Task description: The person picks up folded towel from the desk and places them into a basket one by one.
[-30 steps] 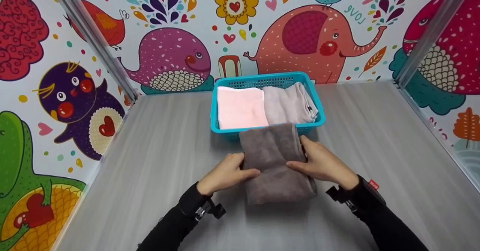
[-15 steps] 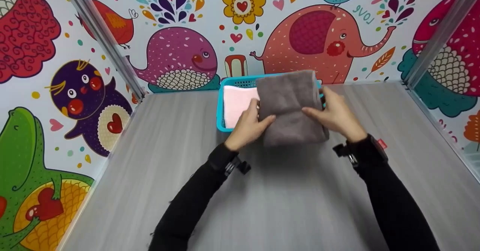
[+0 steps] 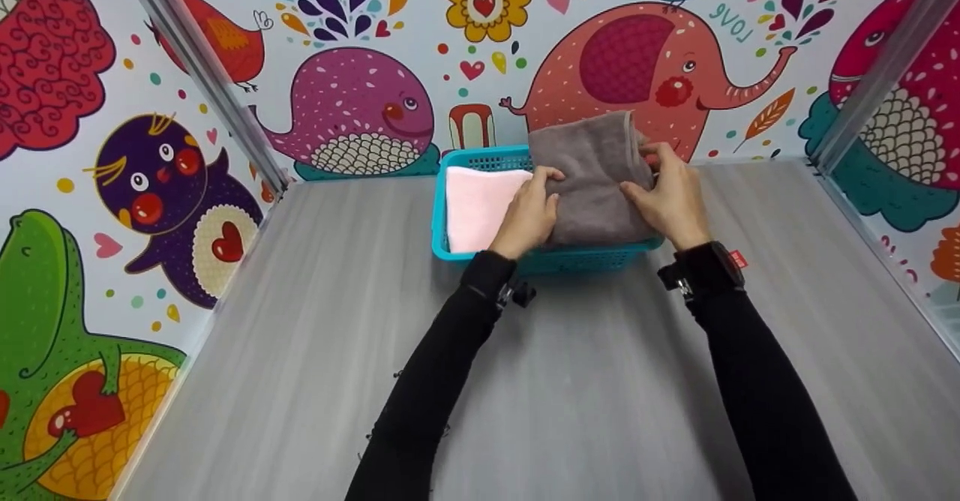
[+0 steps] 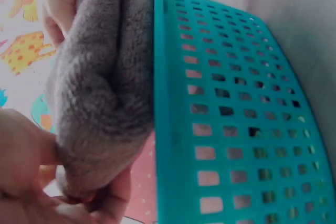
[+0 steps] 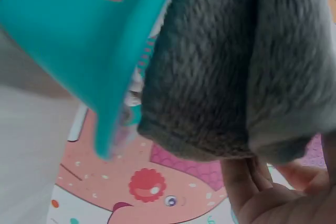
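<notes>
A folded grey-brown towel (image 3: 589, 186) lies over the right part of the turquoise basket (image 3: 577, 261), its far end raised above the back rim. My left hand (image 3: 529, 216) grips the towel's left edge; in the left wrist view, the fingers (image 4: 118, 192) curl round its folded end. At the right edge, my right hand (image 3: 673, 197) holds the towel between thumb and fingers. Seen from the right wrist, the towel's layers (image 5: 210, 77) hang beside the basket rim. A folded pink towel (image 3: 484, 208) sits in the basket's left half. Whatever lies beneath the grey-brown towel is mostly hidden.
The basket stands on a grey tabletop (image 3: 360, 298) close to the back wall (image 3: 480, 81), which carries cartoon animals. Metal corner posts (image 3: 210, 81) rise at both sides. Side walls with similar prints bound the table.
Both hands have carried the grey-brown towel forward from in front of the basket to over its right half. It now covers the pale grey towel seen there before.
</notes>
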`<action>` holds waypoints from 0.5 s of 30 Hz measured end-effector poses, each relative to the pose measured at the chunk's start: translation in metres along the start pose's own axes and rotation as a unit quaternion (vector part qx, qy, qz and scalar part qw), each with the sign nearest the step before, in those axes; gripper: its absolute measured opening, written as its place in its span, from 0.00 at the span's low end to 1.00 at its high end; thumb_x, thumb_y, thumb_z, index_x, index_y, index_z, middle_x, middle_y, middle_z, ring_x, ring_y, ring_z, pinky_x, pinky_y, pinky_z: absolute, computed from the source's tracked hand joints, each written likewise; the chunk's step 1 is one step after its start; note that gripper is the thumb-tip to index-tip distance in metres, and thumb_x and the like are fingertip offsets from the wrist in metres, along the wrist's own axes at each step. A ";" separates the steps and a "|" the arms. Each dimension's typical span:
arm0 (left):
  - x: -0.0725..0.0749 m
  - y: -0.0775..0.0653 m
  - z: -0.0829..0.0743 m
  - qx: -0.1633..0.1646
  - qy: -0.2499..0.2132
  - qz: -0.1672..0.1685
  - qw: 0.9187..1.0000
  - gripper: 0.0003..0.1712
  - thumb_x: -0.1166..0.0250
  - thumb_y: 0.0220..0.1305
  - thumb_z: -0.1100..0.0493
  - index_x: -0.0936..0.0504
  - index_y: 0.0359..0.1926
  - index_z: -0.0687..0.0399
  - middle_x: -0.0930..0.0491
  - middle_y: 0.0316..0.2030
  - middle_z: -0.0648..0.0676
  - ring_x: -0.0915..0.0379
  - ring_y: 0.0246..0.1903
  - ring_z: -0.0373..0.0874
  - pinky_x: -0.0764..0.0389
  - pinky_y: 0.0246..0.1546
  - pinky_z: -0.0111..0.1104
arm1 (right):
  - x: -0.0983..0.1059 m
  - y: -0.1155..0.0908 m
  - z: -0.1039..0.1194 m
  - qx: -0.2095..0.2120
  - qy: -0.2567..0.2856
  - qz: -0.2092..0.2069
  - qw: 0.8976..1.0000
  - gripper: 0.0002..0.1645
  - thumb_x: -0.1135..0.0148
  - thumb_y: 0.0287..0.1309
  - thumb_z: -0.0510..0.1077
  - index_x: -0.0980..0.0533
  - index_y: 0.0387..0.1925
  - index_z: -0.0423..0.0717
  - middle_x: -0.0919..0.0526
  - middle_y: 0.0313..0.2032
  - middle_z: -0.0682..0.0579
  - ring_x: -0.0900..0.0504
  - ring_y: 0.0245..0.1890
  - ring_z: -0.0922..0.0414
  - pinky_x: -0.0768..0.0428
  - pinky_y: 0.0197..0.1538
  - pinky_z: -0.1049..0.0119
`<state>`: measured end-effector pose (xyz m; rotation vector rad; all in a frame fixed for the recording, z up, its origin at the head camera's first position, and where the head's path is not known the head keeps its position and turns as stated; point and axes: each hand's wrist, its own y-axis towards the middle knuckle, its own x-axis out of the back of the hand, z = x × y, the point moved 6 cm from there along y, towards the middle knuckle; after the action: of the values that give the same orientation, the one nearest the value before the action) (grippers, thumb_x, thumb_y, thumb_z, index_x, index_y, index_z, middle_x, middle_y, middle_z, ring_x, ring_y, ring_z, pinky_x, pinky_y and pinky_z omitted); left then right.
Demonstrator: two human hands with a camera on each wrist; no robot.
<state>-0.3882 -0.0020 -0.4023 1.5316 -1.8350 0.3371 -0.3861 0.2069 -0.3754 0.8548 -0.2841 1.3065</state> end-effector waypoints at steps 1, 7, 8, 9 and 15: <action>-0.002 0.003 0.003 0.012 -0.005 0.006 1.000 0.18 0.49 0.80 0.65 0.31 0.67 0.55 0.27 0.67 0.60 0.29 0.64 0.49 0.29 0.66 0.40 | -0.003 0.001 -0.002 0.005 0.000 -0.005 1.000 0.31 0.30 0.63 0.39 0.29 0.64 0.36 0.20 0.56 0.31 0.21 0.53 0.37 0.24 0.58 0.41; -0.024 0.009 0.023 0.068 -0.018 0.053 0.996 0.28 0.43 0.75 0.62 0.33 0.74 0.54 0.28 0.68 0.60 0.29 0.47 0.49 0.29 0.51 0.35 | -0.024 -0.002 -0.017 0.037 -0.025 -0.025 0.999 0.25 0.33 0.62 0.32 0.23 0.61 0.40 0.27 0.50 0.32 0.26 0.49 0.38 0.25 0.53 0.42; -0.026 0.009 0.025 0.074 -0.012 0.062 0.995 0.30 0.42 0.75 0.61 0.33 0.75 0.54 0.27 0.68 0.60 0.27 0.49 0.49 0.28 0.52 0.35 | -0.027 -0.004 -0.020 0.043 -0.030 -0.026 0.998 0.25 0.33 0.62 0.31 0.22 0.61 0.40 0.27 0.50 0.32 0.25 0.49 0.37 0.25 0.54 0.41; -0.029 0.009 0.027 0.077 -0.004 0.072 0.994 0.31 0.40 0.74 0.61 0.33 0.76 0.54 0.28 0.69 0.60 0.26 0.53 0.49 0.27 0.56 0.35 | -0.030 -0.005 -0.022 0.048 -0.035 -0.027 0.998 0.24 0.33 0.62 0.31 0.21 0.61 0.41 0.27 0.51 0.32 0.24 0.50 0.36 0.24 0.56 0.39; -0.032 0.011 0.029 0.070 0.093 0.081 0.990 0.35 0.39 0.72 0.61 0.34 0.77 0.55 0.46 0.80 0.62 0.39 0.74 0.55 0.32 0.72 0.43 | -0.046 -0.003 -0.026 0.065 -0.076 -0.018 0.995 0.24 0.35 0.63 0.30 0.20 0.61 0.40 0.27 0.56 0.32 0.22 0.54 0.33 0.23 0.57 0.36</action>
<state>-0.4072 0.0077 -0.4415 1.3934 -1.8224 0.6757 -0.4028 0.1914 -0.4229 1.0675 -0.3049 1.2372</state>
